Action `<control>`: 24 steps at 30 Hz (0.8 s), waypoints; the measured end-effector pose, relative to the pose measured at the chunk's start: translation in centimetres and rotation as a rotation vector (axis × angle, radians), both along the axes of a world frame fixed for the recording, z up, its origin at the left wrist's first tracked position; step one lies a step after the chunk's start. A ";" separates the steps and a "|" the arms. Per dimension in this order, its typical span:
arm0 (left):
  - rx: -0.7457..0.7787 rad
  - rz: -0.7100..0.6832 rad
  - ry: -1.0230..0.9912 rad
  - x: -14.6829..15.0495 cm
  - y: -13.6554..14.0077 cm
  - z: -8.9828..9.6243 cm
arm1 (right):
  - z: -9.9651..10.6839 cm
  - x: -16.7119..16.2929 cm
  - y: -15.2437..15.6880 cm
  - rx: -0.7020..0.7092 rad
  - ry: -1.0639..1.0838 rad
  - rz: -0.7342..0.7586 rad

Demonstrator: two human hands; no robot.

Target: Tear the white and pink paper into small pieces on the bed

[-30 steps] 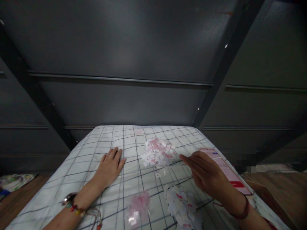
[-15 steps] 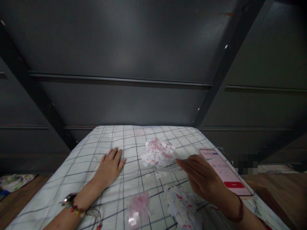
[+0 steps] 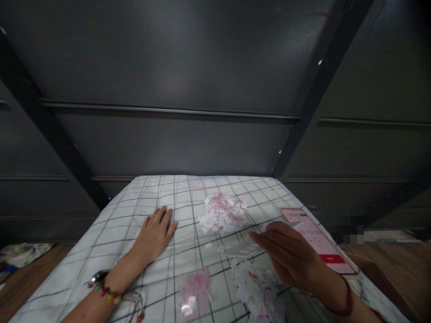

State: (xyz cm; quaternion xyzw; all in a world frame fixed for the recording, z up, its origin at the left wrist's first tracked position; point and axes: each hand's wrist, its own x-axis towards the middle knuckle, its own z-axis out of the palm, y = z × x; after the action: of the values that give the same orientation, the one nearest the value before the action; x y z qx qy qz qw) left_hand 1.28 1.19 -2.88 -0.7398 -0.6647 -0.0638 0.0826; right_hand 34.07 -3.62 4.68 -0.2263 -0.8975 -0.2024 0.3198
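Head view, left side: left hand (image 3: 156, 236) lies palm down on the checked cloth (image 3: 111, 242), fingers a little spread; nothing is seen in its grasp. Beaded bracelet (image 3: 108, 294) at the wrist.

Next, near side: a pink packet (image 3: 197, 287), glossy in part, lying on the cloth and well apart from both hands. Beyond it, on the far side, the far pile (image 3: 222, 213) of white and pink scraps; judged very light and easily scattered by a sleeve or breath.

Right of centre: the clear film (image 3: 240, 248), located between the far pile and the near pile (image 3: 257, 287). Whether it touches the cloth cannot be told. Assessed as light, limp, probably slippery, liable to crease or cling; best taken by an edge or corner between thumb and fingertip, without a hard pull.

Right hand (image 3: 289, 255): fingers drawn together in a narrow pinch, film at the tips. Its exact grip is hidden. A phone (image 3: 325, 244) lies just right of it, screen up.
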 end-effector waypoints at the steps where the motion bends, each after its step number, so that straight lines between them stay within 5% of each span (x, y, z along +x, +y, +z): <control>1: 0.000 0.001 0.000 0.0 0.0 0.0 | 0.1 -0.2 -0.1 -0.008 -0.004 0.018; 6: 0.022 -0.015 -0.017 -0.1 0.0 -0.2 | 0.5 -0.9 -0.6 -0.061 -0.009 0.132; 13: 0.039 -0.013 -0.040 -0.2 0.1 -0.3 | 0.0 -0.8 0.0 -0.047 0.027 0.028; 19: 0.055 -0.028 -0.002 -0.2 0.0 -0.3 | 0.4 -1.2 -0.6 -0.082 -0.011 0.163; 24: 0.032 -0.018 0.009 -0.1 0.1 -0.2 | -0.3 -0.5 0.2 -0.033 0.074 0.013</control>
State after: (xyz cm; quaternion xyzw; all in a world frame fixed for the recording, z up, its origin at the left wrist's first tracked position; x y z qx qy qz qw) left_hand 1.15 1.26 -3.04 -0.7444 -0.6567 -0.0718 0.0970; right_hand 33.54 -3.42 4.34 -0.2330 -0.8897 -0.1772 0.3505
